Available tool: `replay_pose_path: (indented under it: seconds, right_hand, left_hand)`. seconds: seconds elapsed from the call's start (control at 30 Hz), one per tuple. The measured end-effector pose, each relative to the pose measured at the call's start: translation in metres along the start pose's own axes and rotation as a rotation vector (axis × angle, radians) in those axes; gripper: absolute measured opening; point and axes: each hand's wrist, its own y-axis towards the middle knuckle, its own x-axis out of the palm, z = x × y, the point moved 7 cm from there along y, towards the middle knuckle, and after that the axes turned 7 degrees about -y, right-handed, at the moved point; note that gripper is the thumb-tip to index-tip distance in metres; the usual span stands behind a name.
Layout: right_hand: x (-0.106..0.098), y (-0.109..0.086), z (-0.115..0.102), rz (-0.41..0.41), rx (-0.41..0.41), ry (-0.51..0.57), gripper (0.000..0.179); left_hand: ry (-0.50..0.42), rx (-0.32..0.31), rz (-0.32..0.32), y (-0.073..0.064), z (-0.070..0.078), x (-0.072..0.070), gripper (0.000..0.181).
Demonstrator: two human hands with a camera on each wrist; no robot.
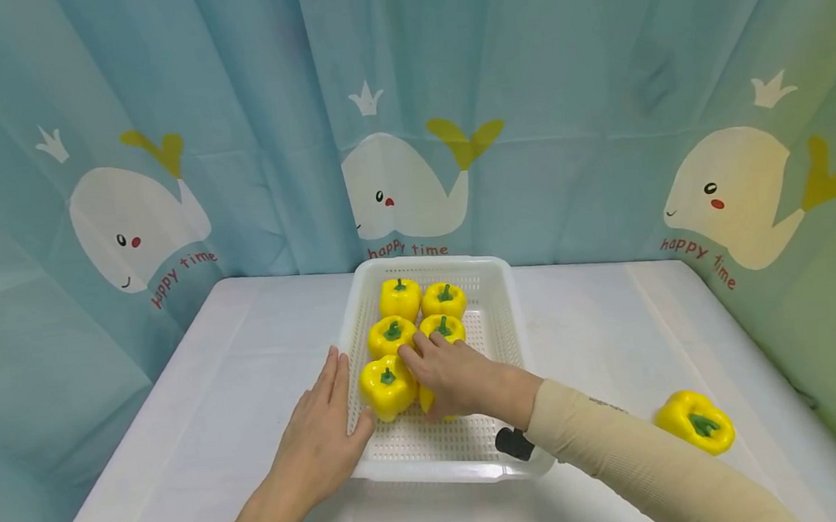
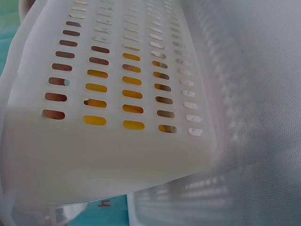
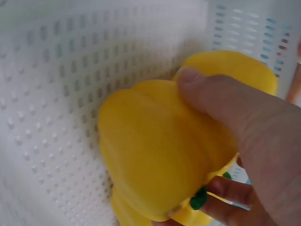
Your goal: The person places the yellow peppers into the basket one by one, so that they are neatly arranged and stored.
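A white perforated plastic basket (image 1: 444, 472) holds several yellow bell peppers, most with green stems facing up. My right hand (image 1: 460, 376) reaches into it and grips a yellow bell pepper (image 3: 155, 146) at the near end of the right row. In the right wrist view the thumb lies across the pepper's side and the fingers curl round by its green stem; the head view mostly hides this pepper behind the hand. Beside it sits another pepper (image 1: 387, 386). My left hand (image 1: 321, 435), fingers straight, rests along the basket's left rim.
One more yellow bell pepper (image 1: 693, 422) lies on the white table (image 1: 595, 328) to the right, beyond my right forearm. A blue curtain (image 1: 562, 116) with whale prints hangs behind the table. Black wrist mounts (image 1: 514, 443) sit on both wrists.
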Motion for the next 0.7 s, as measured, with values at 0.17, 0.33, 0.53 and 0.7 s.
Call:
replay_pose_path:
  seconds: [0.17,0.33,0.53,0.7]
  right_hand:
    - [-0.0047,-0.0053,0.0005,0.009,-0.045,0.019,0.070]
    - [-0.0062,-0.0075,0.0017,0.023,-0.057,0.018,0.068]
    - [-0.0080,-0.0076,0.0014,0.049,-0.060,-0.010,0.072]
    - [-0.0089,-0.0099,0.0014,0.050,-0.071,-0.052,0.074]
  left_hand:
    - [-0.002,0.006,0.007,-0.0004,0.0008,-0.0001,0.078]
    - [-0.001,0.002,0.004,-0.0009,0.0007,-0.0005,0.077]
    - [0.001,0.007,0.006,-0.0008,0.0025,-0.0018,0.077]
    - [0.006,0.015,0.008,-0.0005,0.0039,-0.0025,0.076]
